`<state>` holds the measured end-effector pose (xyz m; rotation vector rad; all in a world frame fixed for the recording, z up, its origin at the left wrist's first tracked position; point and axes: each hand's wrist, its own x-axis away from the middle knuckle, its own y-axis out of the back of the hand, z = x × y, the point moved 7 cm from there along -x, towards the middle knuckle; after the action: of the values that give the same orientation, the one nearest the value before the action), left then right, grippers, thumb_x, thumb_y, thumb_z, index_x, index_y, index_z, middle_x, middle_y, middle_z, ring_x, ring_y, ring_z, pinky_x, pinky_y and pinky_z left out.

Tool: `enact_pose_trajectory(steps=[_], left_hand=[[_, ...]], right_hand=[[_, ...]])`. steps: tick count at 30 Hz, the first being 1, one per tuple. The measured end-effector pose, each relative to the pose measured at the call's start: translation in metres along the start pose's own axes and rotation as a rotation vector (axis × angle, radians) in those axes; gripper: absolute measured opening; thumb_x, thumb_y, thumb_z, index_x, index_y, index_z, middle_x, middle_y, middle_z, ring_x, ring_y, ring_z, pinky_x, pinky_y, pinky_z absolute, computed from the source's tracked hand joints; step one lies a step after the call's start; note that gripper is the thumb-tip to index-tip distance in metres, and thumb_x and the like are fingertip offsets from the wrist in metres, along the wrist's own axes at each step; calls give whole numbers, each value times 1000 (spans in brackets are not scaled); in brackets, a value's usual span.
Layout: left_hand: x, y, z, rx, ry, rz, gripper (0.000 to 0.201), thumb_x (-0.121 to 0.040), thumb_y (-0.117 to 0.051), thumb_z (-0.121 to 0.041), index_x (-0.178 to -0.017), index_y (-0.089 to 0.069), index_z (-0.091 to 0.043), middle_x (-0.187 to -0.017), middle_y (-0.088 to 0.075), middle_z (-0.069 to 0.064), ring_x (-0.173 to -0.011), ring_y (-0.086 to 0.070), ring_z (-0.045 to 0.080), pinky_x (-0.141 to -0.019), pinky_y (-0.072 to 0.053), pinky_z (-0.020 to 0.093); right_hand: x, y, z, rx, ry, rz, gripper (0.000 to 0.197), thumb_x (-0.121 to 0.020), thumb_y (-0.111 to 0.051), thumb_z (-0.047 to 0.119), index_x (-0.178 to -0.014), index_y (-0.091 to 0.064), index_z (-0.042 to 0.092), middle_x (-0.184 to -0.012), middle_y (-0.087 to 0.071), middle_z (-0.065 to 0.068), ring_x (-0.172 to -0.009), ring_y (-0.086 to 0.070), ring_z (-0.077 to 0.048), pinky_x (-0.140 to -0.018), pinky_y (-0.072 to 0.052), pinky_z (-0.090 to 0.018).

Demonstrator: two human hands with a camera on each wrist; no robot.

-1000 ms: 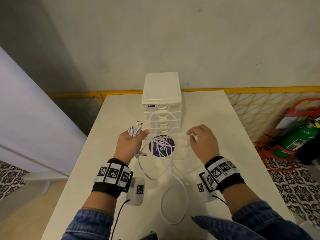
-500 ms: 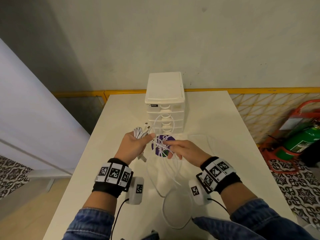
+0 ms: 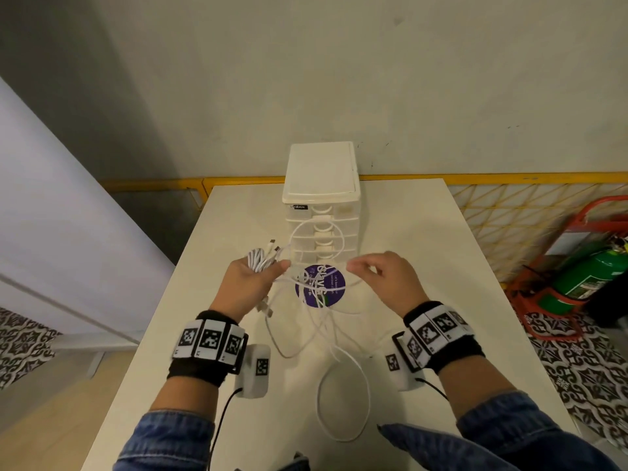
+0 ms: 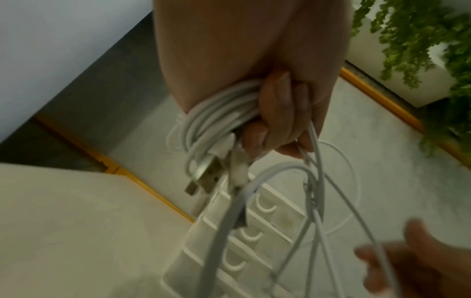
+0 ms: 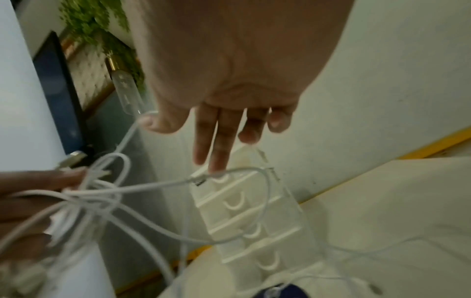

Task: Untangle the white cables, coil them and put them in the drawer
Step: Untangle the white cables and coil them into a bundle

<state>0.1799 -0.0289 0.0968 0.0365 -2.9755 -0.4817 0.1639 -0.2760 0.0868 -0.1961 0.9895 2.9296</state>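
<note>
My left hand (image 3: 261, 275) grips a coiled bundle of white cables (image 3: 259, 260) above the table, with USB plugs (image 4: 203, 177) sticking out of it. In the left wrist view its fingers (image 4: 275, 115) curl round the coil (image 4: 216, 119). My right hand (image 3: 353, 266) pinches one loose strand (image 5: 153, 185) that runs across to the bundle. More tangled strands hang from both hands, and one loop (image 3: 343, 402) lies on the table (image 3: 458, 300). The white drawer unit (image 3: 321, 205) stands behind the hands, its drawers pushed in.
A round purple sticker (image 3: 321, 287) lies on the table under the hanging strands. A yellow mesh fence (image 3: 509, 212) and a green fire extinguisher (image 3: 591, 277) are off to the right. The table's left edge drops to the floor.
My right hand has gone from the middle, close to the left hand, out to the right, drawing a strand with it. The left hand has kept its hold on the coil.
</note>
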Motion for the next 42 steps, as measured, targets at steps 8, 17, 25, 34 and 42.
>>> enact_pose_trajectory(steps=[8,17,25,34,42], left_hand=[[4,-28,5,143,27,140,41,-83,-72,-19,-54,-44,-9,-43,-34,4,-37,-26,15,-41,-22,20],[-1,9,2,152,13,-82,32,-82,-72,-21,-64,-50,-7,-52,-42,9,-39,-36,17,-42,-36,22],[1,5,0,30,4,-106,26,-86,-69,-20,-75,-53,-4,-67,-46,14,-50,-43,20,-32,-39,17],[-4,-4,9,94,108,-83,25,-84,-69,-24,-81,-61,-1,-57,-40,12,-30,-38,16,-34,-36,19],[-4,-16,9,258,73,17,23,-86,-67,-20,-65,-67,-10,-50,-30,3,-40,-24,16,-39,-22,20]], right_hand=[[-3,-42,24,-78,-6,258,40,-85,-65,32,-124,-58,25,-108,-68,7,-95,-60,-6,-86,-43,-19],[32,-71,-28,-27,-391,705,49,-90,-58,13,-136,-44,24,-96,-63,-9,-51,-63,-18,-44,-49,-22],[10,-24,-59,-136,-439,124,68,-78,-67,0,-138,-43,20,-87,-62,-8,-68,-65,-24,-76,-58,-40],[4,-17,-45,182,-297,289,65,-70,-80,26,-128,-53,15,-100,-60,-1,-88,-56,-15,-82,-42,-23],[8,-64,-12,-37,-160,429,61,-72,-79,22,-128,-56,21,-89,-63,5,-79,-59,-8,-79,-45,-14]])
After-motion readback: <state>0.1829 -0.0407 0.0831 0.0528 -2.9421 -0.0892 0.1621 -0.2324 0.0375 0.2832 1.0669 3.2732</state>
